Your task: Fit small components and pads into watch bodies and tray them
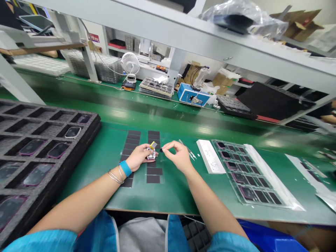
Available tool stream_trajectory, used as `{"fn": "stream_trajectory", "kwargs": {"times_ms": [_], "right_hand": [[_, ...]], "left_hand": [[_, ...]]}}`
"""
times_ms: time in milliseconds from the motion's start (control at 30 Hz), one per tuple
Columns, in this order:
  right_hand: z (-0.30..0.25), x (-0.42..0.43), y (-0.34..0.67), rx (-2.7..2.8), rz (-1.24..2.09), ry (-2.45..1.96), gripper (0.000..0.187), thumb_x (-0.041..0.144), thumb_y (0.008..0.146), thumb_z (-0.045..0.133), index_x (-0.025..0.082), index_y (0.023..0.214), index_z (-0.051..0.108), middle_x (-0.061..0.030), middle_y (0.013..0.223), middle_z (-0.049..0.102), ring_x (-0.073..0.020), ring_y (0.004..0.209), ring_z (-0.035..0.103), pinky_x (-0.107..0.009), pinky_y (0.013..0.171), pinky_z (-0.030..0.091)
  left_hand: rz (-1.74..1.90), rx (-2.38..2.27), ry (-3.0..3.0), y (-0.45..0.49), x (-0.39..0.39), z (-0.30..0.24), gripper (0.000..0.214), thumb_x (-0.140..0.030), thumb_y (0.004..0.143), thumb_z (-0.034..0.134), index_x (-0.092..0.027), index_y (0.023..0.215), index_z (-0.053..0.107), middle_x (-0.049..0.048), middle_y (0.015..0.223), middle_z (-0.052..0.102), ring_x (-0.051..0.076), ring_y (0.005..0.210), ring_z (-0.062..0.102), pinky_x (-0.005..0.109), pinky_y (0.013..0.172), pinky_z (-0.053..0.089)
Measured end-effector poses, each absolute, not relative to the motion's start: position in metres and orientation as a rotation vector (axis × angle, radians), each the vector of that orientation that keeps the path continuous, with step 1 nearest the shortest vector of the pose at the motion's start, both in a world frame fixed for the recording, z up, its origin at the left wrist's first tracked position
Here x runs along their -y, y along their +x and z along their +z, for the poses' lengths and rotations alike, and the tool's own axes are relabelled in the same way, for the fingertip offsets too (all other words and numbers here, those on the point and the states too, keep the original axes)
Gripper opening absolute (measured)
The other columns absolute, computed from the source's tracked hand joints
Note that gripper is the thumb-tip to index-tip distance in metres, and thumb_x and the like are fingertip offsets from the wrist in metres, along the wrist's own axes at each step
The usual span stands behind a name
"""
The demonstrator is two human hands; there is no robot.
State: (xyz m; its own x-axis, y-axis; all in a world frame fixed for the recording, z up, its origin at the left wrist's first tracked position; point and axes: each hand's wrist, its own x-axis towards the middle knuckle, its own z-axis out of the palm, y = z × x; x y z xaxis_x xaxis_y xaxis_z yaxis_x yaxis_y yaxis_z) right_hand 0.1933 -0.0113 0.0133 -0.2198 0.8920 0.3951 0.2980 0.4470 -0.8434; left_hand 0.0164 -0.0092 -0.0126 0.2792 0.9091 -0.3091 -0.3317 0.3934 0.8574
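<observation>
My left hand (139,156) is closed around a small square device (151,153) with a yellow tab sticking up from it, resting on the green mat. My right hand (176,154) pinches a tiny dark piece (161,149) between thumb and forefinger, just right of the device, and tweezers (187,148) stick out behind its fingers. Under both hands lie two columns of dark rectangular pads (153,175) on a clear sheet.
A grey foam tray (39,140) with several devices in its pockets fills the left. To the right lie a white strip (210,155) and a clear tray of dark parts (244,171). A green belt (162,115) runs behind, with a fan (130,64), a blue box (190,95) and stacked trays beyond.
</observation>
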Motion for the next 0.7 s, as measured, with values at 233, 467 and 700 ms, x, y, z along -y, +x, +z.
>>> {"fn": "stream_trajectory", "kwargs": {"times_ms": [233,467,700], "right_hand": [[-0.025,0.002,0.181,1.683,1.038,-1.074,0.016,0.03,0.069,0.069,0.018,0.07,0.058,-0.0027,0.072,0.066,-0.0164,0.069,0.061,-0.031,0.07,0.049],[-0.021,0.008,0.177,1.666,1.076,-1.072,0.018,0.026,0.07,0.068,0.019,0.077,0.053,-0.0011,0.076,0.063,-0.0154,0.073,0.061,-0.03,0.073,0.05],[-0.021,0.011,0.172,1.68,0.992,-1.122,0.012,0.024,0.071,0.066,0.019,0.074,0.055,-0.0014,0.074,0.065,-0.0161,0.071,0.062,-0.029,0.069,0.05]], "left_hand": [[0.945,-0.939,0.786,0.018,0.007,-0.019,0.026,-0.022,0.067,0.076,-0.013,0.085,0.059,0.0037,0.074,0.064,0.013,0.064,0.062,0.029,0.061,0.057],[0.934,-0.926,0.787,0.018,0.006,-0.018,0.025,-0.024,0.065,0.077,-0.013,0.08,0.06,0.0038,0.075,0.063,0.012,0.063,0.061,0.029,0.06,0.057],[0.94,-0.945,0.777,0.018,0.006,-0.016,0.024,-0.022,0.066,0.076,-0.013,0.078,0.058,0.0029,0.071,0.062,0.012,0.061,0.06,0.029,0.06,0.057]]}}
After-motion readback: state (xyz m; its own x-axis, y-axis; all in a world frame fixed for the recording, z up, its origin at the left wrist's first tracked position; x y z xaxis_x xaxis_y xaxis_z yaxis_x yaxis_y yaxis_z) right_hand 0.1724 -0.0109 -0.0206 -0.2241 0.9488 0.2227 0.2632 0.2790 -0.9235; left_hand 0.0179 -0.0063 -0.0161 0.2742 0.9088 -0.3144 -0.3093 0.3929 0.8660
